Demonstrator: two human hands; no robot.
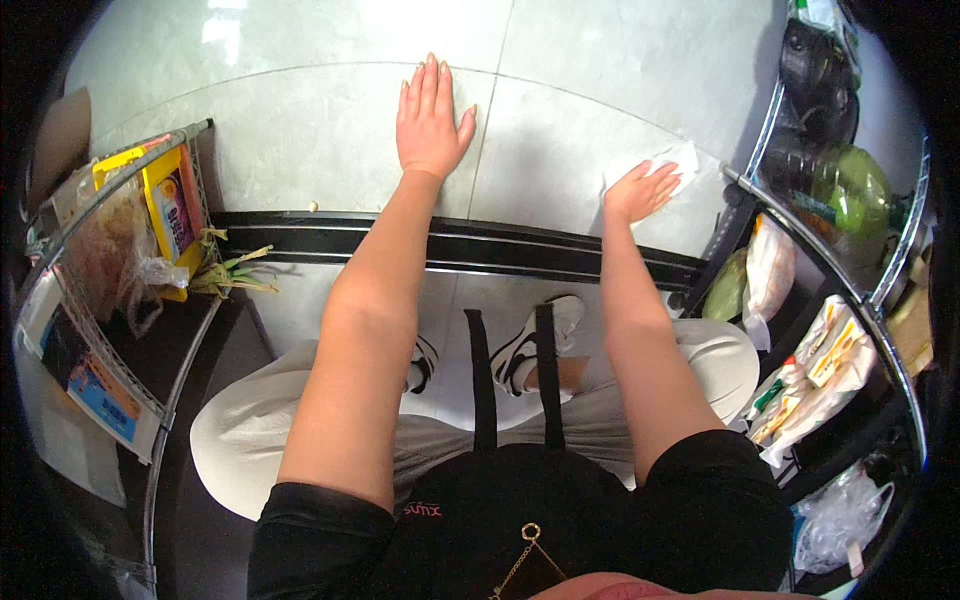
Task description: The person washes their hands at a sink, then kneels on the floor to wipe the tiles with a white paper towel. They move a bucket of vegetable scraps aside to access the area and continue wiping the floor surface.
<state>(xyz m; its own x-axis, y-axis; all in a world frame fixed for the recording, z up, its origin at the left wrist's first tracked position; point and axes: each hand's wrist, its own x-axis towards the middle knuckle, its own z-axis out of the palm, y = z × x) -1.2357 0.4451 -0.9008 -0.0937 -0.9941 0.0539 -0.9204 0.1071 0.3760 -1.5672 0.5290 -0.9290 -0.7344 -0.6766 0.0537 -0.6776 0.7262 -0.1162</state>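
Observation:
My left hand [429, 124] lies flat on a pale grey tiled surface [570, 112], fingers nearly together and thumb apart, with nothing in it. To the right, my right hand [641, 192] presses a crumpled white tissue [684, 156] against the same tiles. The tissue shows beyond the fingers and above the back of the hand; the part under the palm is hidden. A thin seam between tiles runs between the two hands. Below both forearms passes a long black ledge [510, 240] with light metallic lines.
A metal-railed rack [161, 146] on the left holds a yellow-framed package [154, 195], plastic bags and dry leafy stalks [232, 274]. The right rack [832, 262] carries a green-filled clear bag [855, 187] and wrapped packages [817, 367]. A small pale bit [313, 206] lies by the ledge. Two black straps [482, 375] hang down.

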